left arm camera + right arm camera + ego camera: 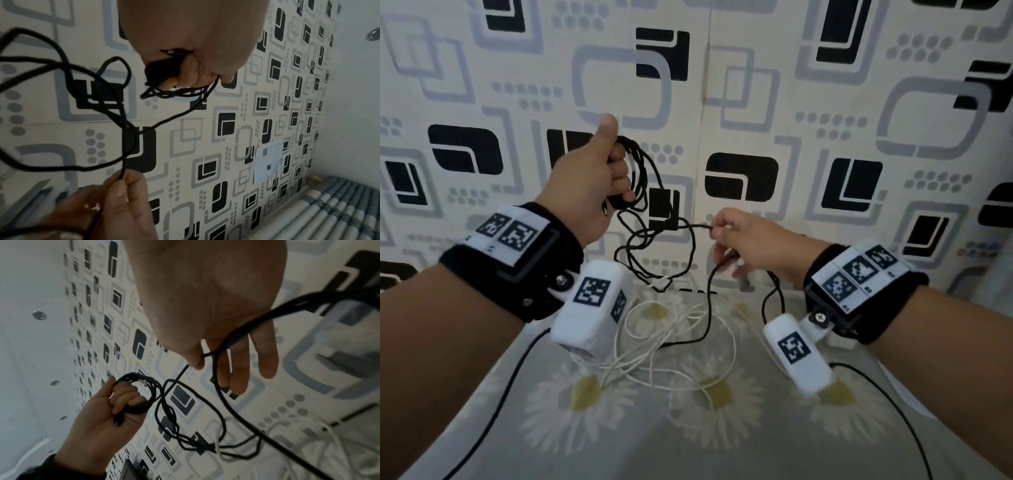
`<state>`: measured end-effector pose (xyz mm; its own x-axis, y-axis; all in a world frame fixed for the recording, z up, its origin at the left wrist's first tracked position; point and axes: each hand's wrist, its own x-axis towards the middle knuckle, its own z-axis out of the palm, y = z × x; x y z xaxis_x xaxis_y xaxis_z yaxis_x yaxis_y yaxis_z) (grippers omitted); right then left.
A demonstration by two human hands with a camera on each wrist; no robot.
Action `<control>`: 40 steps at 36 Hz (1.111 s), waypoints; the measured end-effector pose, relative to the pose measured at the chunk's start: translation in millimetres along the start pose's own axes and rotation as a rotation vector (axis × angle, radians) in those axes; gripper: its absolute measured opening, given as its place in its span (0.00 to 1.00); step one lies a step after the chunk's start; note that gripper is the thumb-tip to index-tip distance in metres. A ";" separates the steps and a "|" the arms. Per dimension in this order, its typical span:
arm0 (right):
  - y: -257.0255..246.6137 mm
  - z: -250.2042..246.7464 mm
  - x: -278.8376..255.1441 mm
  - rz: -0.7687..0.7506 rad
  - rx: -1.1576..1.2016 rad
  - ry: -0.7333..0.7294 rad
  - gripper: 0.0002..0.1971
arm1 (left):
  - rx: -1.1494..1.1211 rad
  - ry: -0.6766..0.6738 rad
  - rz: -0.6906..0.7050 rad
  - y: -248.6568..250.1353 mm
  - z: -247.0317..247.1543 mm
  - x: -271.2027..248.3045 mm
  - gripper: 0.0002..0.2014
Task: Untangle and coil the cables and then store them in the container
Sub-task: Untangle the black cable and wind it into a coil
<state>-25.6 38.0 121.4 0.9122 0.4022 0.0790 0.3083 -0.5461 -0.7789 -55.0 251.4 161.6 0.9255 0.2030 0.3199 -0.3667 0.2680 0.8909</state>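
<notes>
Table covering (pixel 688 445): I am looking down on a grey cloth with a daisy print; this is my landmark for every position below.
White cable (pixel 671 346): it is lying in loose, overlapping loops on the table covering, nearest to me and between the two wrists.
Black cable (pixel 690 246): it is hanging in tangled loops above the far edge of the table covering, with one strand trailing down onto the cloth among the white loops.
Right hand (pixel 753 240): I am holding it raised above the far right part of the table covering; thumb and forefinger are pinching one strand of the black cable, and the remaining fingers are hanging extended below the pinch, with a further length of cable crossing them.
Left hand (pixel 589 185): I am holding it higher, above the far left part of the table covering; the fingers are curling tightly round a coiled bundle (pixel 635 171) of the black cable, thumb pointing up, and a plug end is lying across the palm.
Wall (pixel 825 102): it is rising behind the table covering, papered in black and grey rounded squares.
Container: I cannot tell where it is.
</notes>
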 end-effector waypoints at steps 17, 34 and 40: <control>-54.1 -46.7 -35.4 -0.250 -0.532 0.152 0.15 | 0.013 0.007 -0.026 -7.9 -1.8 -6.3 0.21; -18.0 -31.3 -47.4 -0.190 -0.641 -0.100 0.21 | 0.071 -0.108 -0.074 -21.1 2.9 -28.4 0.21; 2.7 -5.4 -45.9 -0.255 -0.601 -0.089 0.14 | 0.117 -0.223 -0.093 -27.8 14.4 -38.3 0.21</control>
<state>-65.2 14.1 119.0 0.7724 0.6187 0.1434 0.6327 -0.7303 -0.2574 -78.9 222.7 129.2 0.9574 -0.0330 0.2869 -0.2781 0.1624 0.9467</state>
